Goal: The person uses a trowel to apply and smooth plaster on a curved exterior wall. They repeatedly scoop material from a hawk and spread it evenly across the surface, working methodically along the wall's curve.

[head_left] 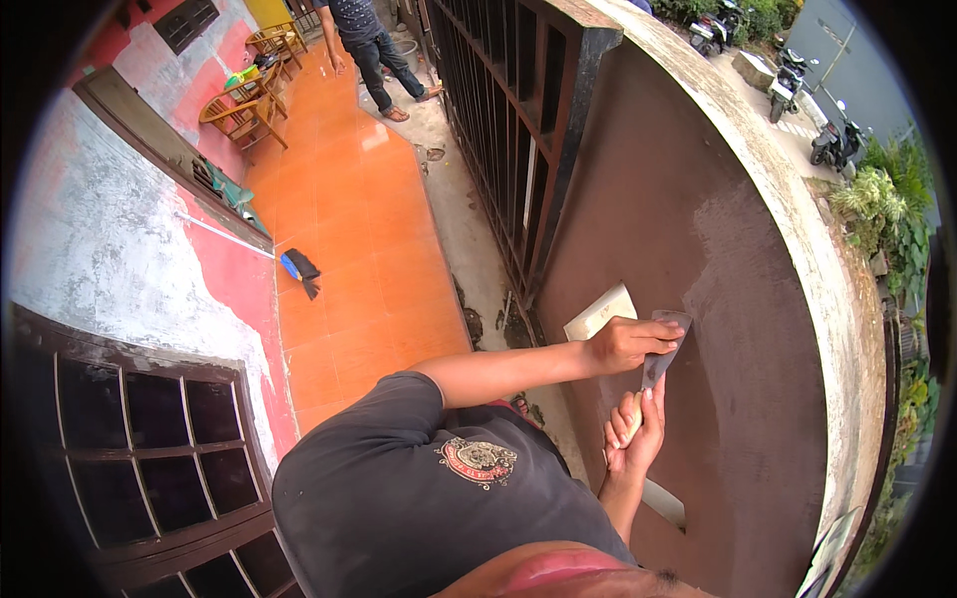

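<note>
Both my hands are on a scraper with a wide grey metal blade [669,329], held against the dark brown wall [758,359]. The fingers of my left hand [638,342] press on the blade, and my right hand [633,431] grips its pale handle below. Just behind my left hand is a pale cream rectangular piece [596,309]; another pale piece [660,498] shows beside my right forearm. The wall has a lighter, rougher patch near the blade.
A black metal gate [498,120] borders the narrow concrete strip beside the orange tiled porch [349,219]. A broom [297,269] leans by the peeling house wall. Wooden chairs [244,115] and another person [374,55] are farther back. Scooters [835,145] stand beyond the wall's top.
</note>
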The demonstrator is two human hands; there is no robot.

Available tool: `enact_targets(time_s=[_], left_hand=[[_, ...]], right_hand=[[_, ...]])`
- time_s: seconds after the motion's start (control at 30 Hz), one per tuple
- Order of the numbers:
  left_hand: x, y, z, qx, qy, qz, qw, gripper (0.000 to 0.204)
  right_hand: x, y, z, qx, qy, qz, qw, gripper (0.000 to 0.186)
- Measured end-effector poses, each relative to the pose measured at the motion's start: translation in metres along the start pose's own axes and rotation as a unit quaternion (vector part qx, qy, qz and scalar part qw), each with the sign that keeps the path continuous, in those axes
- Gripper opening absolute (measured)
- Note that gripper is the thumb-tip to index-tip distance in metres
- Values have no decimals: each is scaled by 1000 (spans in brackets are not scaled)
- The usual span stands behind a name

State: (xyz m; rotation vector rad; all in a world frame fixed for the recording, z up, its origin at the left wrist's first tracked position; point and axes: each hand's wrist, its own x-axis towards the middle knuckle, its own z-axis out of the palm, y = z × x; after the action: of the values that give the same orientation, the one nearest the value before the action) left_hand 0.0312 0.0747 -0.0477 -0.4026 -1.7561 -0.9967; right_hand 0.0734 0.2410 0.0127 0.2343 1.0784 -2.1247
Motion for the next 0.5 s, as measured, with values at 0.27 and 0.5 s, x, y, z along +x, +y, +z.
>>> enact_targets(time_s=[0.27, 0.5], left_hand=[[-5, -8, 5, 28, -8, -23, 999, 23], [-5, -10, 3, 20, 1, -49, 999, 22]], right_hand=[[5, 1, -3, 22, -51, -7, 998, 57], [8, 2, -3, 32, -61, -3, 998, 59]])
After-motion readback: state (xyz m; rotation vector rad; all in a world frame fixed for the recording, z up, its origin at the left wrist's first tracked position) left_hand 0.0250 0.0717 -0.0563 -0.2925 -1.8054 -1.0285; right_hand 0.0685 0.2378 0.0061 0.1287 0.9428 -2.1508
